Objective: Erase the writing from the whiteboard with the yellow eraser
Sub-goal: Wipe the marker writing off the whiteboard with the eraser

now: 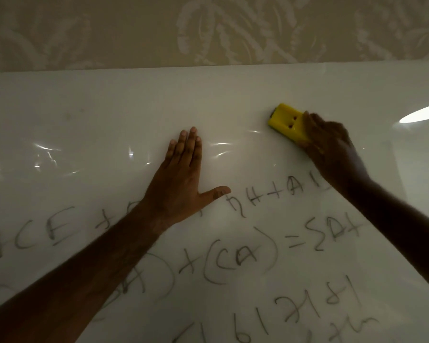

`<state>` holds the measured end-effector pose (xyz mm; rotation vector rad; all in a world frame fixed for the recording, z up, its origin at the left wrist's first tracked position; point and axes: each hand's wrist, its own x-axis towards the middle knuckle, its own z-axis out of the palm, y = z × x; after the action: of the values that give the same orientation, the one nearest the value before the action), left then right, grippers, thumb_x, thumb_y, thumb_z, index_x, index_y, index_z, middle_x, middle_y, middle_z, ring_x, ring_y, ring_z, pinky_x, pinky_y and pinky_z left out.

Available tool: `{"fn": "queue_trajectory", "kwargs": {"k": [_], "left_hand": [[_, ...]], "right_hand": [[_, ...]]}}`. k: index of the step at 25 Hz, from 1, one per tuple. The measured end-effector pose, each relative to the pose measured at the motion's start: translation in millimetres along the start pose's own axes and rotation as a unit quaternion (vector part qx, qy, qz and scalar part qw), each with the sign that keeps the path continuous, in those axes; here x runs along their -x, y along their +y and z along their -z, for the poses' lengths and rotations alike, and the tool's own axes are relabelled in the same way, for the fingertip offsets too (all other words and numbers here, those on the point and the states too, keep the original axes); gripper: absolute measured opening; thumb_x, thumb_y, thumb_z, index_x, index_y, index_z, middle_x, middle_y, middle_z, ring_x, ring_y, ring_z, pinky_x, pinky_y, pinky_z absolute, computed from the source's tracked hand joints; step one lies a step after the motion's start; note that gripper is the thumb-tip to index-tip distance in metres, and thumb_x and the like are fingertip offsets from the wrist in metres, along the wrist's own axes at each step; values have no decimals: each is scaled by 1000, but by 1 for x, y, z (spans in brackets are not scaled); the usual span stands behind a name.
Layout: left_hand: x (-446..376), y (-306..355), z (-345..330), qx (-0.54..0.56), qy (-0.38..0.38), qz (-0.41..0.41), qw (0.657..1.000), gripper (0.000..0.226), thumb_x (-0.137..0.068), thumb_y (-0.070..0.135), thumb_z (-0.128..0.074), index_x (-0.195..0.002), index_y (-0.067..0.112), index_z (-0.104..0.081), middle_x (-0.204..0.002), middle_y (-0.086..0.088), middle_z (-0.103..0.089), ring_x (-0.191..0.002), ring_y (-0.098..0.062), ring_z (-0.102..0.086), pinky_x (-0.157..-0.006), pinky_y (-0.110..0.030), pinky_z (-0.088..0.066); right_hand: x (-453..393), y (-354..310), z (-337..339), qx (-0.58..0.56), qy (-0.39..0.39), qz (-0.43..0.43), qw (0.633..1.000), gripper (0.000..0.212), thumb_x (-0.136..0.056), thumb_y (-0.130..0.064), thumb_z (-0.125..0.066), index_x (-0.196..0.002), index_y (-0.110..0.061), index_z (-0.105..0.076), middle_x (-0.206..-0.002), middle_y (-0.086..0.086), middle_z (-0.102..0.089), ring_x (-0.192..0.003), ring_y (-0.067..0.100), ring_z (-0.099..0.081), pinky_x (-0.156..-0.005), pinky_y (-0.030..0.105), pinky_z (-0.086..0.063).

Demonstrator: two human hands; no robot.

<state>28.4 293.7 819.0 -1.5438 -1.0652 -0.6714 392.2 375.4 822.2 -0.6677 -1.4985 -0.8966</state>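
Observation:
The whiteboard (109, 115) fills most of the head view. Its upper band is wiped white, while dark handwritten letters and symbols (240, 258) cover the lower half. My right hand (332, 149) grips the yellow eraser (286, 123) at the upper right and holds it against the board, above the top line of writing. My left hand (181, 179) lies flat on the board at the centre, fingers straight and together, thumb spread out to the right, its wrist covering part of a written line.
Beige wallpaper with a pale leaf pattern (208, 28) runs above the board's top edge (159, 68). Bright light reflections (421, 115) glare on the board at the right and across its middle.

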Motion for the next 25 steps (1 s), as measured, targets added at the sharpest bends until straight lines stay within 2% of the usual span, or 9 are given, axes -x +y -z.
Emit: {"fn": "queue_trajectory", "kwargs": {"k": [2, 4, 7, 10, 14, 18, 20, 23, 25], "left_hand": [[0, 0, 1, 3, -7, 0, 1000, 134, -86, 100, -4, -170, -5, -6, -181, -20, 3, -169, -34, 2, -137, -46, 0], [0, 1, 2, 7, -8, -1, 1000, 134, -85, 100, -3, -170, -4, -6, -181, -20, 4, -169, -34, 3, -137, -46, 1], [0, 3, 2, 8, -8, -4, 1000, 135, -85, 100, -2, -170, -5, -6, -181, -21, 3, -169, -35, 2, -137, -47, 0], [0, 2, 1, 7, -8, -5, 1000, 136, -84, 101, -2, -170, -5, -6, -181, -21, 3, -169, -36, 2, -138, -49, -3], [1, 2, -1, 2, 0, -10, 1000, 136, -85, 100, -3, -170, -6, -8, -181, -22, 1, -169, -36, 0, -138, -49, -4], [0, 1, -2, -2, 5, -12, 1000, 135, -86, 100, -6, -170, -5, -9, -181, -22, 0, -169, -35, 0, -137, -48, -3], [1, -1, -2, -9, 4, -17, 1000, 134, -87, 100, -8, -170, -5, -9, -181, -22, -1, -169, -36, -1, -137, -48, -4], [2, -4, -4, -25, 12, -32, 999, 132, -89, 98, -14, -169, -6, -9, -180, -23, -3, -169, -36, -3, -138, -51, -9], [2, -7, -5, -33, 15, -40, 999, 131, -90, 98, -16, -169, -7, -10, -180, -24, -4, -168, -37, -4, -137, -52, -12]], "right_hand": [[30, 13, 8, 7, -7, 22, 1000, 60, -105, -35, -54, -158, -9, -41, -156, 16, -49, -125, 41, -46, -100, 55, -49], [39, 34, 17, 28, -2, 0, 1000, 60, -108, -39, -52, -159, -10, -40, -156, 17, -48, -124, 43, -46, -97, 58, -50], [14, 58, 19, 46, 16, -49, 998, 64, -105, -43, -45, -160, -12, -35, -157, 16, -46, -121, 46, -46, -94, 57, -48], [-24, 51, 11, 21, 39, -114, 992, 65, -103, -40, -48, -158, -8, -37, -155, 18, -48, -119, 51, -49, -99, 55, -44], [12, 17, 3, 33, 16, -30, 999, 60, -104, -34, -56, -157, -8, -42, -154, 18, -50, -119, 43, -50, -99, 50, -46], [89, 6, 18, 36, 2, 18, 999, 58, -102, -28, -68, -153, -7, -50, -149, 15, -57, -117, 36, -54, -87, 50, -55], [99, 16, 25, 51, 8, 23, 998, 58, -100, -28, -68, -152, -7, -52, -148, 15, -58, -116, 37, -55, -83, 53, -57], [78, 27, 21, 40, 8, -57, 998, 60, -105, -42, -56, -157, -13, -44, -153, 8, -53, -117, 36, -50, -88, 50, -53], [59, 17, 10, 17, 16, -86, 996, 64, -103, -45, -51, -158, -14, -41, -156, 5, -51, -118, 35, -48, -95, 45, -48]]}}
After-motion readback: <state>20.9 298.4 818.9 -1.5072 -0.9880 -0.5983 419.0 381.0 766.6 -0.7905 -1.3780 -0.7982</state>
